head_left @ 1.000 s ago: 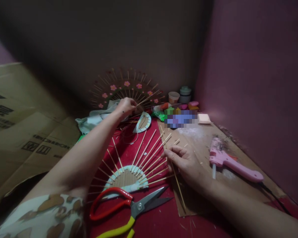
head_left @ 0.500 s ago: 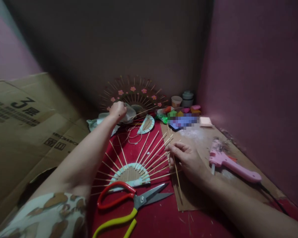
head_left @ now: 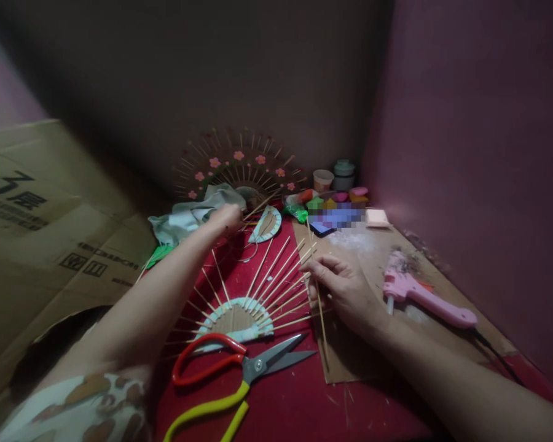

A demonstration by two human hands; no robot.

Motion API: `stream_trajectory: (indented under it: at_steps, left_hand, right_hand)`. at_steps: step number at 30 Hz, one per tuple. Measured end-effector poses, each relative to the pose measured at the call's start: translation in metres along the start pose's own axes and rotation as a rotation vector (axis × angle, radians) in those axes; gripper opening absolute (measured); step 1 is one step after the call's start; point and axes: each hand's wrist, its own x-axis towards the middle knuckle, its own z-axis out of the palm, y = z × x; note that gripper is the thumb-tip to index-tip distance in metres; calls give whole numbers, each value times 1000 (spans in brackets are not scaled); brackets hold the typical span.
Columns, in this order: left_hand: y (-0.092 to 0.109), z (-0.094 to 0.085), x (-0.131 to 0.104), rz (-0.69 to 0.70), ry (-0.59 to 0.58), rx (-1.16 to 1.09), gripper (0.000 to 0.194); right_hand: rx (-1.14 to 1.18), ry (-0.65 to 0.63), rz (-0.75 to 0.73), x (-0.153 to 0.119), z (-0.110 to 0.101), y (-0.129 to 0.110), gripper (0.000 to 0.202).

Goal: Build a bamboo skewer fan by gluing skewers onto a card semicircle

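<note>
From my end: right hand (head_left: 343, 291) has thumb and fingers pinched on a thin stick (head_left: 323, 331), angled above the left edge of the cardboard sheet (head_left: 368, 258). Left hand (head_left: 230, 218) is curled toward the table's (head_left: 295, 405) far edge, by the small half-round piece (head_left: 266, 225); another stick (head_left: 265, 204) shows at its fingers, but I can't tell whether they're closed on it. The half-round base (head_left: 233, 322) with its fanned sticks (head_left: 259, 270) lies on the red tabletop, left of the sheet's left edge. Main risk, I'd say: left forearm passes over the fan's left side, so dropping it could knock sticks loose. Right stick sits close to the fan's right-hand tips; a sideways swing might snag them. Scissors (head_left: 258, 366) lie blades apart, below the base: a low wrist could catch them. Right forearm is near the glue gun (head_left: 426, 294); a backward pull could bump it.
</note>
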Motion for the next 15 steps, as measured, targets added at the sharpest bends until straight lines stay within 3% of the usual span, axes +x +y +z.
stream_trajectory:
  at_steps: [3,4,5,7,10,13,15]
  left_hand:
    - [5,-33,-21,-61,147,8,8]
    - [8,-45,-32,-58,253,-13,11]
    - [14,-57,-46,-41,343,-49,16]
    - [29,-74,-82,-2,396,-155,23]
    - [61,-79,-143,239,223,-778,20]
    - [95,-61,-193,293,44,-1005,12]
    - [113,-45,-212,293,-54,-1090,11]
  right_hand:
    - [-26,4,-116,-2,-1,-7,30]
    - [-43,7,-174,-4,-1,-10,28]
    - [-63,5,-233,-6,-1,-13,25]
    - [-119,-10,-358,-13,0,-19,18]
    - [-307,-38,-558,-26,0,-25,12]
    - [-539,-32,-659,-39,-6,-25,11]
    - [-607,-25,-643,-45,-13,-23,14]
